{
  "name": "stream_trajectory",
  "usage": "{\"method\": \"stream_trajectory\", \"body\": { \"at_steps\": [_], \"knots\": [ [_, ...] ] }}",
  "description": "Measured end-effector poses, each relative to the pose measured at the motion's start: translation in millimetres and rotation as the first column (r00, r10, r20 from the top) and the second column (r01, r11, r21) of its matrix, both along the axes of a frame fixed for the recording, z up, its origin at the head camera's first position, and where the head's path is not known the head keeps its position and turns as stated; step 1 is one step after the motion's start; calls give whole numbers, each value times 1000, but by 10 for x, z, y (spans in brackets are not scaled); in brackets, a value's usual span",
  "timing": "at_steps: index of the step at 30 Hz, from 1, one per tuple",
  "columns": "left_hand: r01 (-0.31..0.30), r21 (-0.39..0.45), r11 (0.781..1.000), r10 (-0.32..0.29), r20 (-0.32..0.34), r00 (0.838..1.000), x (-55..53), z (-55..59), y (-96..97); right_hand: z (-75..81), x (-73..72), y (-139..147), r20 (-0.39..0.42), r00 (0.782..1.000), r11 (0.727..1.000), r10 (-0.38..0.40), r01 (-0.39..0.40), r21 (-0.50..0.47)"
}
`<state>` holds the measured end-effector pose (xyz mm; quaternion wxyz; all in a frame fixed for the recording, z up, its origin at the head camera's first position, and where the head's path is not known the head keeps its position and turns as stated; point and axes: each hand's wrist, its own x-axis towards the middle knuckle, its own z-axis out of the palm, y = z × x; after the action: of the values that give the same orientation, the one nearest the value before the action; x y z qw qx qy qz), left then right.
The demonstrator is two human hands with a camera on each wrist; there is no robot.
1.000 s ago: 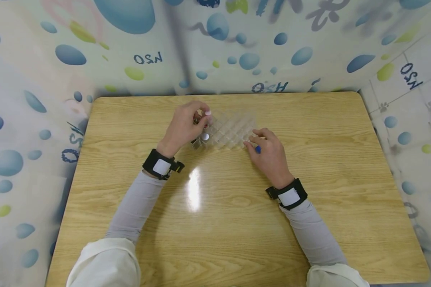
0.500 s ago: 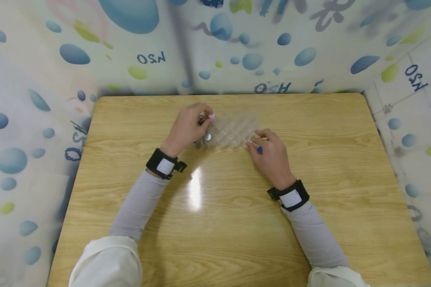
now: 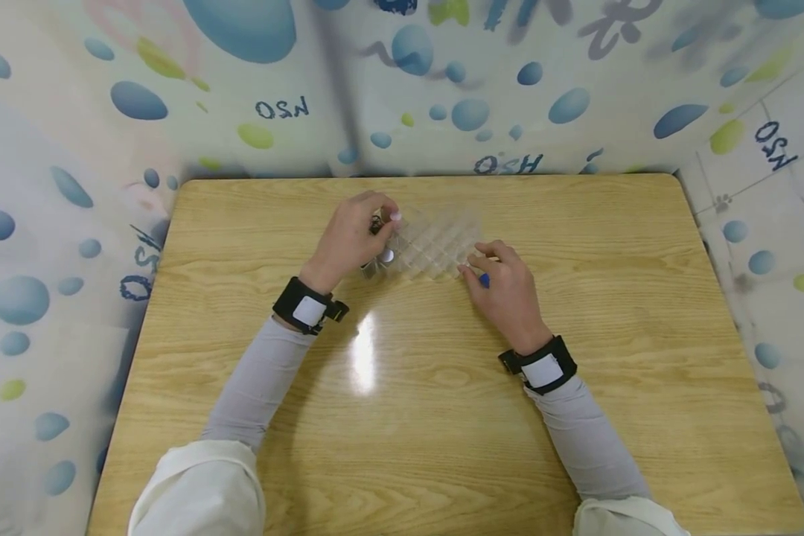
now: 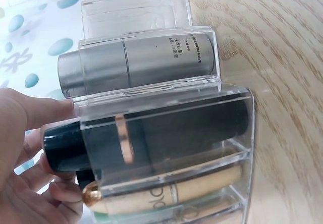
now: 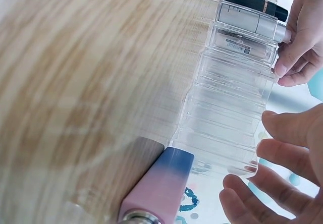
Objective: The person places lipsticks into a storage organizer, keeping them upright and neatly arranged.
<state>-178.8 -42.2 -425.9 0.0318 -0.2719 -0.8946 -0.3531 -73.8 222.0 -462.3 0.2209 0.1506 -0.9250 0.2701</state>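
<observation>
A clear stepped organizer [image 3: 435, 242] lies across the table before both hands. At its left end, my left hand [image 3: 351, 237] pinches the top of a small item with a barcode label [image 5: 237, 46] in one compartment. Beside it stand a silver tube [image 4: 146, 65] and a black bottle [image 4: 166, 133] with a copper band. A beige tube [image 4: 197, 188] with a gold tip is in a nearer compartment. My right hand [image 3: 505, 290] holds the organizer's right end, thumb and curved fingertips at the rim. Close by stands a pink-and-blue bottle [image 5: 161, 183], mostly hidden under that hand in the head view.
The wooden table [image 3: 402, 417] stretches in front of the arms, with a bright reflection left of its middle. A patterned wall covering [image 3: 429, 89] rises right behind the far edge, and more of it borders both sides.
The head view has shifted slightly. My left fingertips have come down a little at the organizer's left end; my right hand keeps its place on the right end.
</observation>
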Motion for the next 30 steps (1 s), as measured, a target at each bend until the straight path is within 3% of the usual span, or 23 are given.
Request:
{"method": "stream_trajectory", "body": {
  "at_steps": [13,19,24,30],
  "knots": [
    [-11,12,1000,11,-15,1000,67,93,-9,14,11,-5,0,1000,1000,0,0,3],
    [2,38,999,0,-54,999,147,131,-16,28,11,-12,10,1000,1000,7,-7,-16],
    [24,50,998,-20,-90,996,271,149,-30,60,13,35,95,995,999,40,-37,-37],
    [42,62,997,-34,-133,991,492,126,-35,174,28,195,234,968,994,94,-80,-68]
  ]
}}
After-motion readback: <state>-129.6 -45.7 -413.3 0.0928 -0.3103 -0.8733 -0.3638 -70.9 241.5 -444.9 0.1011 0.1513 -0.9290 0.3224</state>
